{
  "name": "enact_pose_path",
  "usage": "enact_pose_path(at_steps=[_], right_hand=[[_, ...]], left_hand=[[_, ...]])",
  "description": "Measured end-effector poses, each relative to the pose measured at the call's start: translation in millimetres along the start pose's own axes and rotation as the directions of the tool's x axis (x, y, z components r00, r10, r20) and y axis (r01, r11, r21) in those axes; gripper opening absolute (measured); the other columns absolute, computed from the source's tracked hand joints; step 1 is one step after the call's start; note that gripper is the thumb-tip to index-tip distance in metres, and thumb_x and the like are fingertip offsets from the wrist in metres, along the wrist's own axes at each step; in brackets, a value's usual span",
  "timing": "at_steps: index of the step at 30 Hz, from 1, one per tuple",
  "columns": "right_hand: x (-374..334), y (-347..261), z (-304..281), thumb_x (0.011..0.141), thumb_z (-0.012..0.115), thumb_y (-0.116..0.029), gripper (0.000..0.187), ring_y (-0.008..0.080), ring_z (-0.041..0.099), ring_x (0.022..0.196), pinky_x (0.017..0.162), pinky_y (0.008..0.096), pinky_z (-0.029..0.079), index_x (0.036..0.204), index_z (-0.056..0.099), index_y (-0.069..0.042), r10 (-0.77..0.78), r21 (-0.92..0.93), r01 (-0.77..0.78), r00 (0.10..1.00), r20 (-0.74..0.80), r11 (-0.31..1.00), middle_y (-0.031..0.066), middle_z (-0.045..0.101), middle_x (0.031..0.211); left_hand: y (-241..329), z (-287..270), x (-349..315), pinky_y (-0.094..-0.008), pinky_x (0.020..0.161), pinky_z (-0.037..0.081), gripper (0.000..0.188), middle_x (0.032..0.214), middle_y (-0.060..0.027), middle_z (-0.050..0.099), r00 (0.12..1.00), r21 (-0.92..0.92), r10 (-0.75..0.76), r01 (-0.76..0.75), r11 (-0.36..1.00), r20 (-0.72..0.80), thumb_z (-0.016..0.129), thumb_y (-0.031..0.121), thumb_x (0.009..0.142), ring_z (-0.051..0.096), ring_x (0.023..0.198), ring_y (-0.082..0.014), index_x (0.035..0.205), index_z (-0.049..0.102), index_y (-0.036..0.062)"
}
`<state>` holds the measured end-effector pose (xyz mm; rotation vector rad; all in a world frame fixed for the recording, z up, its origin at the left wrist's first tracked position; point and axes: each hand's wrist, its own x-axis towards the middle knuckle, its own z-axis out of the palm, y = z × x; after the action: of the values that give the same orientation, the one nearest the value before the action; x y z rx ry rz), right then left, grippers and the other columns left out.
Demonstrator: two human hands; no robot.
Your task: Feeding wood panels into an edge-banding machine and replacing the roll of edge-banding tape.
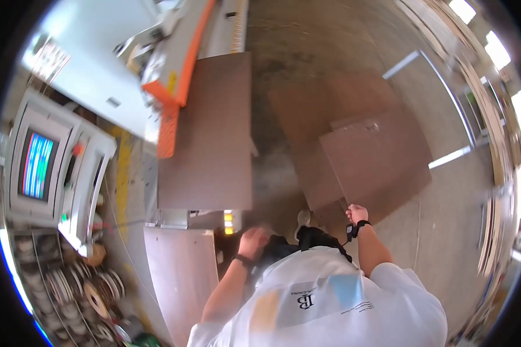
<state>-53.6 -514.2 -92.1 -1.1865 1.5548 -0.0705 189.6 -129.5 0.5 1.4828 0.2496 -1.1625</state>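
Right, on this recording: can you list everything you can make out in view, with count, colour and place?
Cabinet: one, white, upper left
Guard: one, orange, beside the cabinet
Console: one, grey, left
Screen: one, mostly blue stripes, on the console
Rolls: several, white and brown, lower left
Machine panel: one, brown, by the guard
Near panel: one, pale brown, lower left of centre
Floor panels: at least two, brown, overlapping, right of centre
Boards: several, tan, far right
Windows: several, bright white, upper right
Shirt: one, white, bottom
Wristbands: two, black, one per wrist
Left hand: one, bare, blurred, beside the near panel
Right hand: one, bare, at the floor panels' near edge
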Motion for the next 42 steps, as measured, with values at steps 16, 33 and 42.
enact_pose_path(at_steps=[16,33,42], right_hand=[[151.2,92.6,-40.6,0.1,0.044,-0.061,0.066,0.0198,0.064,0.104,0.085,0.0415,0.052,0.133,0.054,-0.005,0.326,0.555,-0.302,0.944,0.058,0.775,0.0105,0.066,0.116],[124.3,79.3,-32.5,0.095,0.04,-0.074,0.097,0.0415,0.048,0.135,0.109,0.0534,0.041,0.153,0.025,0.002,0.393,0.696,-0.465,0.877,0.277,0.546,0.0256,0.042,0.152],[23.1,33.3,-26.0,0.103,0.04,-0.06,0.076,0.0367,0.048,0.135,0.106,0.0489,0.046,0.149,0.035,0.0,-0.068,0.469,-0.525,0.611,0.788,0.71,0.0196,0.049,0.148]], left_hand=[[-38.3,104.9,124.2,-0.0263,0.068,0.052,0.027,0.094,-0.0076,0.072,0.966,0.704,-0.042,-0.157,0.693,0.256,0.057,0.027,0.099,0.067,0.078,-0.0146,0.111,0.065,0.0033],[-20.1,222.8,177.4,-0.0307,0.075,0.053,0.033,0.1,-0.0084,0.073,0.929,0.755,-0.303,0.04,0.655,0.214,0.055,0.032,0.102,0.068,0.087,-0.0158,0.113,0.064,0.0025],[0.9,279.9,149.1,-0.0289,0.083,0.051,0.041,0.115,-0.0027,0.067,0.933,0.167,-0.205,0.16,0.973,0.297,0.061,0.036,0.101,0.062,0.102,-0.014,0.129,0.058,0.0067]])
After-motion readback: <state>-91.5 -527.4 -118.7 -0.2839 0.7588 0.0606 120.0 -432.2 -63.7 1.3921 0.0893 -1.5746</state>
